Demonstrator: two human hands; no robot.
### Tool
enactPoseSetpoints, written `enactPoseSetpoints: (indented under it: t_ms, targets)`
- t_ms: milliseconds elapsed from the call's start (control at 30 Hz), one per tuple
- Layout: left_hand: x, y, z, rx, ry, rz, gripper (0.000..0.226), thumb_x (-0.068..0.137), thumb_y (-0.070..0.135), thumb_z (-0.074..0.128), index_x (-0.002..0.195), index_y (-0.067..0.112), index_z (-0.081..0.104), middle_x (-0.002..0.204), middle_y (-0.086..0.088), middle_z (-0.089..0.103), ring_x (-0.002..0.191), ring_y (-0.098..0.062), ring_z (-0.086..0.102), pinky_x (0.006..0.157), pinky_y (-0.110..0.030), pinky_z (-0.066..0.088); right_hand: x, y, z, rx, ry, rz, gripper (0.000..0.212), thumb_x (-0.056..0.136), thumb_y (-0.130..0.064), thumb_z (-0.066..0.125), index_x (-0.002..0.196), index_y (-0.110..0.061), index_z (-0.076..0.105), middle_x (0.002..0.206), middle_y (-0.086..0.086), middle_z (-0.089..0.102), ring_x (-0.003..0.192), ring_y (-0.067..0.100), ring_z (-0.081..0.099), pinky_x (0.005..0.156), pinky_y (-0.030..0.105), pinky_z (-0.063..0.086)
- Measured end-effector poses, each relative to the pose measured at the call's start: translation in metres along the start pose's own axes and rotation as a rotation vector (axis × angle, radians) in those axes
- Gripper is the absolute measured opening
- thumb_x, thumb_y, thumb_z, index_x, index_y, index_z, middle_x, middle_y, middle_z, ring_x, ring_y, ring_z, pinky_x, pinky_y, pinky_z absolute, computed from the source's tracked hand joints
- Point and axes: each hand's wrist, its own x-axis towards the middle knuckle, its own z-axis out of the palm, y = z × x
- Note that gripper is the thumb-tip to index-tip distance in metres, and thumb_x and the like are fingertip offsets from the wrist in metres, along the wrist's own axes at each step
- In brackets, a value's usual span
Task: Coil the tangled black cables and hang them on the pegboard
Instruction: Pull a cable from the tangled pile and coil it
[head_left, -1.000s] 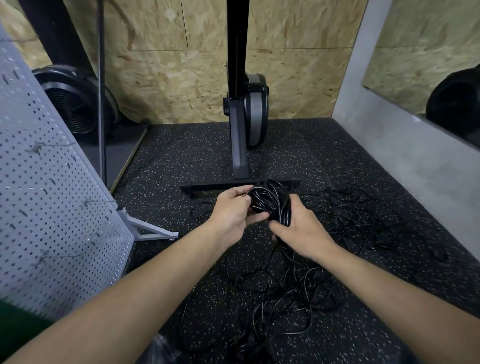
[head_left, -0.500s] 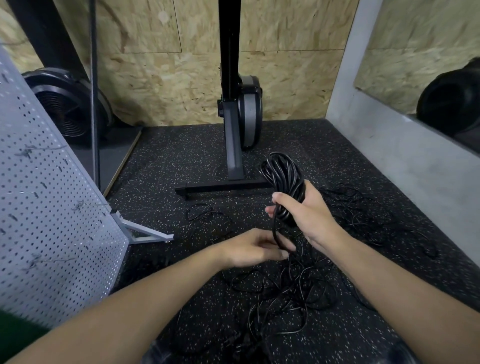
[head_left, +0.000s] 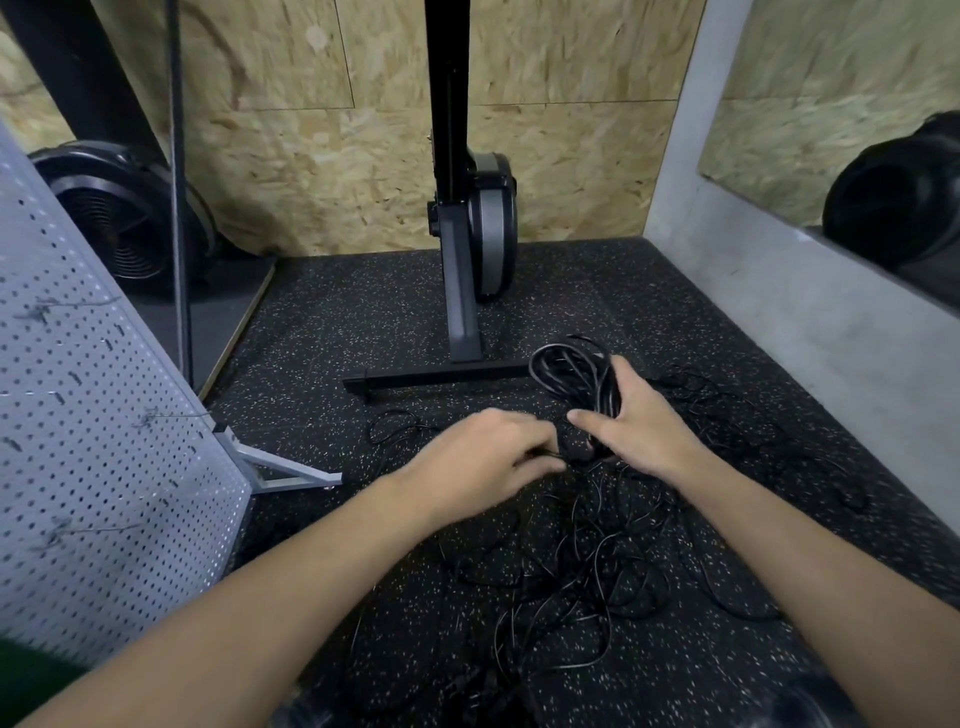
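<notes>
A black machine's floor bar (head_left: 441, 375) is lying just behind the hands, and the white pegboard (head_left: 78, 415) is leaning at left. The right hand (head_left: 644, 426) is gripping a glossy black coil (head_left: 569, 371). The left hand (head_left: 488, 457), fingers curled, is pinching cable from the loose tangle (head_left: 597, 561) sprawling over the speckled floor (head_left: 337, 322).

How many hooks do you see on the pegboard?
3: an upper hook, a middle hook further right, and a lower hook. More may be faint or out of frame.
</notes>
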Motion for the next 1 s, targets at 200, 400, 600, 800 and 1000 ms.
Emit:
enactPoseSetpoints:
  t_ms: [200,400,600,800,1000]
  targets:
    - [0.005,-0.012,-0.017,-0.126,0.164,0.041,0.033,0.085,0.042,0.082,0.101,0.018,0.066,0.089,0.011,0.057,0.078,-0.006,0.053,0.069,-0.025,0.048,-0.005,-0.008,0.004,-0.027,-0.326,-0.189,0.068,0.086,-0.062,0.068,0.147,-0.05,0.039,0.135,-0.019,0.062,0.124,0.007,0.061,0.109,0.049,0.05]
    - [0.004,-0.024,-0.028,-0.227,0.219,-0.02,0.047,0.076,0.041,0.09,0.115,0.022,0.071,0.091,0.006,0.058,0.081,-0.011,0.054,0.072,-0.016,0.045,-0.016,-0.021,0.005,0.149,-0.465,-0.124,0.042,0.1,-0.064,0.044,0.14,-0.052,0.043,0.096,0.004,0.069,0.07,0.016,0.062,0.06,0.028,0.053]
    - [0.0,-0.029,-0.025,-0.184,0.164,0.001,0.052,0.08,0.04,0.086,0.13,0.028,0.074,0.107,0.007,0.052,0.092,-0.004,0.055,0.083,-0.021,0.05,-0.019,-0.026,0.014,-0.133,-0.536,-0.131,0.076,0.085,-0.073,0.067,0.148,-0.049,0.034,0.104,0.006,0.074,0.073,0.016,0.068,0.071,0.037,0.061]
    - [0.001,-0.027,-0.025,-0.075,0.063,0.043,0.038,0.084,0.046,0.081,0.105,0.014,0.083,0.089,0.003,0.067,0.081,-0.011,0.063,0.074,-0.04,0.055,-0.021,-0.026,0.019,-0.282,-0.633,-0.042,0.05,0.094,-0.035,0.068,0.134,-0.026,0.04,0.087,0.005,0.07,0.062,0.013,0.06,0.057,0.033,0.049]
    - [0.006,-0.031,-0.033,-0.146,-0.067,0.007,0.021,0.089,0.034,0.08,0.103,0.019,0.083,0.099,0.005,0.068,0.094,-0.007,0.064,0.088,-0.031,0.052,-0.02,-0.019,0.013,-0.304,-0.685,-0.094,0.043,0.091,-0.038,0.069,0.125,-0.014,0.06,0.089,0.005,0.078,0.08,0.022,0.075,0.075,0.043,0.062]
